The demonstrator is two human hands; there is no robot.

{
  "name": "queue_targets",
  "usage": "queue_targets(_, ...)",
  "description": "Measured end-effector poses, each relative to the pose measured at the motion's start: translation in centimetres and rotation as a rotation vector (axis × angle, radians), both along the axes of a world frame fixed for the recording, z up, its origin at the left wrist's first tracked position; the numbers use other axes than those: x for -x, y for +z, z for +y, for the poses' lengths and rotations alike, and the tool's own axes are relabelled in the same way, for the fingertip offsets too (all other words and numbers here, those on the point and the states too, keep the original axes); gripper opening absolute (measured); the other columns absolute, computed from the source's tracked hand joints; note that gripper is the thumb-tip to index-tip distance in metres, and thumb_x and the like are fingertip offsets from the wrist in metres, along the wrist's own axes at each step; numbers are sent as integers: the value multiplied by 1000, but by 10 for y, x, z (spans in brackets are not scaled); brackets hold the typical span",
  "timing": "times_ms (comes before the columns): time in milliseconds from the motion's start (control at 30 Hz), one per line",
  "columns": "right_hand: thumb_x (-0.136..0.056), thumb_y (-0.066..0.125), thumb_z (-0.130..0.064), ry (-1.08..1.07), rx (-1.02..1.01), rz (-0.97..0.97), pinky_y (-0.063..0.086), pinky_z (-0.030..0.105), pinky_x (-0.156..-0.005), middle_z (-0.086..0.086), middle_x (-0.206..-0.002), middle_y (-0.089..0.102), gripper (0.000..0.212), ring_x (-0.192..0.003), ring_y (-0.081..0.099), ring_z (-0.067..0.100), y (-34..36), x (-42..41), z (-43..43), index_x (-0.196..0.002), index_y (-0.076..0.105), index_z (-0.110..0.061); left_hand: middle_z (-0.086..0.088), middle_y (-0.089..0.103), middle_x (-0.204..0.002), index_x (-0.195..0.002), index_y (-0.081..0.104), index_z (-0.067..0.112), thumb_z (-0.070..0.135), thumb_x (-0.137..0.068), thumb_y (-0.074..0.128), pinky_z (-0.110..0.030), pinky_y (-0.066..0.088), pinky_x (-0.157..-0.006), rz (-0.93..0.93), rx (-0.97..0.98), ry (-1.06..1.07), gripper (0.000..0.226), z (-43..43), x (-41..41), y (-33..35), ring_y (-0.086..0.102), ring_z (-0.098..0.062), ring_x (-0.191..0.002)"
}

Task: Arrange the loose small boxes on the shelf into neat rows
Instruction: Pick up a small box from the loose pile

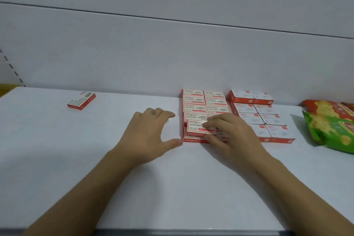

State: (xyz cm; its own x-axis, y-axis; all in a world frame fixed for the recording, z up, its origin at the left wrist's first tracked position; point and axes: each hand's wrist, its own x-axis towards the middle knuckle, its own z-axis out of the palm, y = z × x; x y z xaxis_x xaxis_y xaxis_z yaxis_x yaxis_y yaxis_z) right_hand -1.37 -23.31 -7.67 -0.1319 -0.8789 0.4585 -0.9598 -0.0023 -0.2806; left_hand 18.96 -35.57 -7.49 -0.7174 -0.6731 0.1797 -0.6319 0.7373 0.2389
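Both bare forearms come in from the bottom edge and angle toward each other, with the left hand (151,132) and right hand (231,134) close together but not touching. The left hand is palm-down and loose — fingers fanned forward with a slight curl, thumb stretched wide toward the right, holding nothing. The right hand is palm-down too, its fingers (216,120) laid leftward across the top of a small box (194,125) and the thumb tucked against its near edge — a pinch, wrist in line with the forearm.
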Motion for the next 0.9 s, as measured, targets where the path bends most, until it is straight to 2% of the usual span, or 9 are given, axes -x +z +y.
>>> queue_targets(100,-74,68,-31,-3,46,24,43,26,-82,-7,-100,70,23,-95,60,14,-6,-1,-1,-94,74,-21,13,48,-135,-136,40,33,71,-78,49,-32,28,-105,19,17,21,70,0,-3,-9,38,-11,-126)
queue_targets(200,-75,65,-34,13,6,68,43,32,-82,-8,-99,71,24,-94,61,18,-8,0,-6,-94,74,-23,11,54,-126,-131,47,30,69,-74,44,-32,31,-100,70,52,12,69,3,-5,-12,44,-13,-120)
queue_targets(300,-76,61,-37,16,-15,49,46,35,-83,-9,-98,70,26,-95,60,18,-12,0,-6,-95,74,-24,11,53,-128,-132,46,30,70,-74,40,-32,30,-101,43,47,0,70,7,-1,-14,44,-12,-120)
queue_targets(433,-78,59,-41,10,-44,33,43,31,-85,-10,-100,67,30,-98,56,16,-13,4,-8,-99,73,-26,12,50,-131,-133,45,32,73,-75,35,-31,29,-104,-3,54,-6,71,5,0,-18,40,-11,-122)
queue_targets(533,-79,63,-39,21,-52,56,38,27,-84,-10,-101,66,27,-98,55,15,-13,6,-10,-101,73,-26,12,50,-130,-131,46,32,78,-74,31,-32,30,-103,-3,77,5,75,4,0,-20,41,-11,-121)
queue_targets(767,-79,64,-35,-46,-78,100,39,28,-83,-13,-101,65,24,-97,52,13,-10,-5,-8,-102,72,-30,13,52,-129,-128,49,32,79,-74,30,-32,31,-102,-4,97,19,74,4,-1,-21,43,-11,-120)
queue_targets(900,-80,61,-44,-57,-112,123,32,28,-94,-11,-118,59,36,-112,48,14,-2,-8,-7,-113,66,-34,12,54,-126,-127,50,31,74,-77,32,-32,32,-100,19,132,21,68,4,-5,-19,45,-12,-118)
